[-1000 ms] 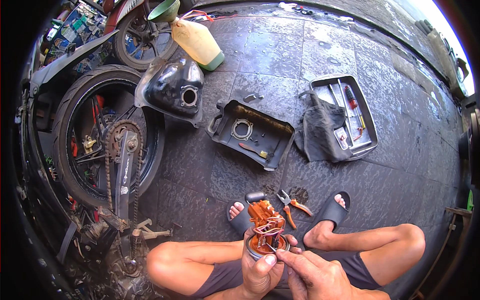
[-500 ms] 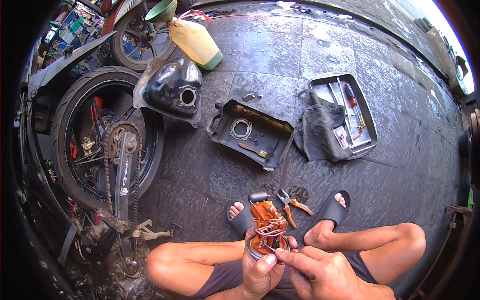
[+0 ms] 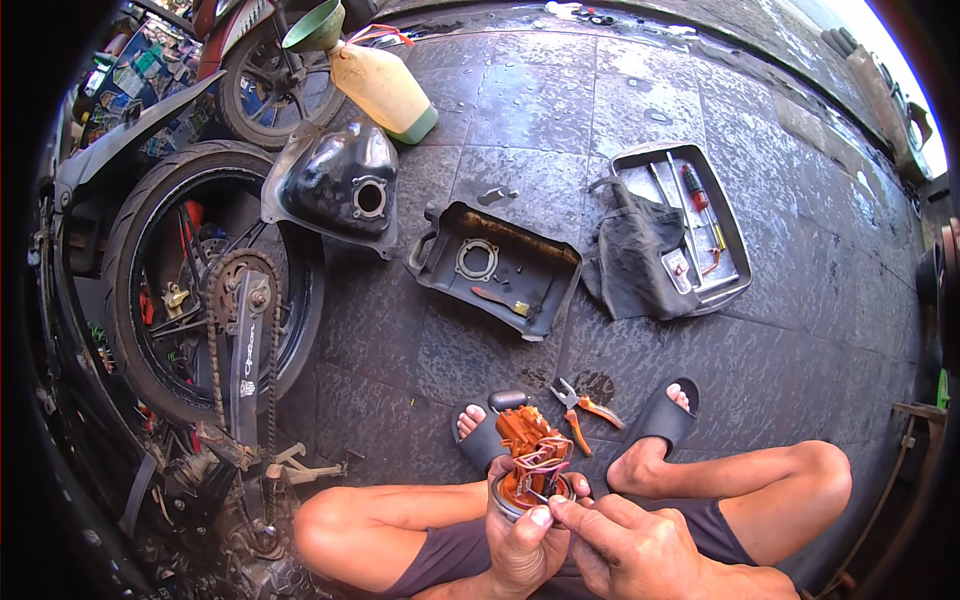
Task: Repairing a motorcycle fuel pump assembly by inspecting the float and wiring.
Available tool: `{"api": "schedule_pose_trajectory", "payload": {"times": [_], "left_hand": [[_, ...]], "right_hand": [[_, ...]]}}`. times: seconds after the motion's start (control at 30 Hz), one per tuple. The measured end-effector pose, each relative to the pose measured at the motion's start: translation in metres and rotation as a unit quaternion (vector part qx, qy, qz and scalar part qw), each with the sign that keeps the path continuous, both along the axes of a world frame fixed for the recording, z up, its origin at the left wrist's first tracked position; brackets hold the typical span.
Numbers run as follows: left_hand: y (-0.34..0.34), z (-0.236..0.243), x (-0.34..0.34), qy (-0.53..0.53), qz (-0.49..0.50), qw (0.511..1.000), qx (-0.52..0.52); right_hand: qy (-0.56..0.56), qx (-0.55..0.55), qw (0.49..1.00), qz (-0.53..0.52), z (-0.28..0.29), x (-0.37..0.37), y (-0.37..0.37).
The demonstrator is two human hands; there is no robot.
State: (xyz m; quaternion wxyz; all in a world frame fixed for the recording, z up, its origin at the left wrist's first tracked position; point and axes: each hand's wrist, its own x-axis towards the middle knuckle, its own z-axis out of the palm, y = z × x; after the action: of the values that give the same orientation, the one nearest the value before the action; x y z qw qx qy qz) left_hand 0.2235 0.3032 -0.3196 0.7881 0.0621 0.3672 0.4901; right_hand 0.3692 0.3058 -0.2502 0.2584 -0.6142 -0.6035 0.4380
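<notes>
An orange-brown fuel pump unit (image 3: 533, 445), with loose pink and white wires along its side, stands upright in my left hand (image 3: 522, 548). My fingers and thumb wrap around its round, metal-rimmed base. A dark capsule-shaped float (image 3: 508, 399) shows just beyond its top. At the base, my right hand (image 3: 640, 545) is closed, its thumb and forefinger meeting at the rim close to the wires. A thin light-coloured tip shows by those fingertips; what they pinch is mostly hidden. Pliers (image 3: 574, 402) with orange handles lie on the floor between my feet.
Ahead lie a black tray (image 3: 560, 262) holding a metal ring (image 3: 477, 260) and a brush (image 3: 503, 301), and a fuel tank (image 3: 335, 185). A tool tray (image 3: 735, 225) with a dark cloth (image 3: 632, 255) is right. A motorcycle wheel (image 3: 120, 290) and yellowish jug (image 3: 375, 88) stand left.
The view has shifted slightly, so the floor things sit a little further left. Both hands keep nearly the same hold at the pump's base; the pump has barely moved.
</notes>
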Motion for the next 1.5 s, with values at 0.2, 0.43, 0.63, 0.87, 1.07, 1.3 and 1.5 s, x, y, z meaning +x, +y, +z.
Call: {"api": "schedule_pose_trajectory", "payload": {"times": [0.2, 0.43, 0.63, 0.87, 1.07, 1.3, 1.5], "left_hand": [[-0.003, 0.0, 0.002, 0.017, 0.02, 0.999, -0.026], [-0.004, 0.003, 0.004, 0.039, 0.021, 0.999, -0.022], [-0.01, -0.014, 0.003, -0.018, 0.05, 0.999, -0.005], [-0.007, -0.013, 0.001, -0.057, 0.032, 0.998, 0.017], [-0.006, -0.013, 0.0, -0.047, 0.019, 0.999, 0.0], [-0.004, -0.013, 0.0, -0.04, 0.02, 0.999, 0.005], [-0.004, -0.013, 0.001, -0.038, 0.024, 0.999, -0.001]], "right_hand": [[-0.017, 0.017, 1.0, -0.007, -0.003, -0.004, -0.004], [-0.032, 0.032, 0.999, -0.008, -0.002, -0.006, -0.008], [-0.04, 0.029, 0.999, -0.006, 0.003, -0.003, -0.007], [0.02, -0.01, 0.999, 0.031, 0.011, 0.01, 0.003], [0.018, -0.008, 1.0, 0.023, 0.008, 0.009, 0.003], [0.014, -0.001, 0.999, 0.029, 0.005, 0.01, 0.003], [0.019, -0.011, 1.0, 0.021, 0.006, 0.009, 0.004]]}}
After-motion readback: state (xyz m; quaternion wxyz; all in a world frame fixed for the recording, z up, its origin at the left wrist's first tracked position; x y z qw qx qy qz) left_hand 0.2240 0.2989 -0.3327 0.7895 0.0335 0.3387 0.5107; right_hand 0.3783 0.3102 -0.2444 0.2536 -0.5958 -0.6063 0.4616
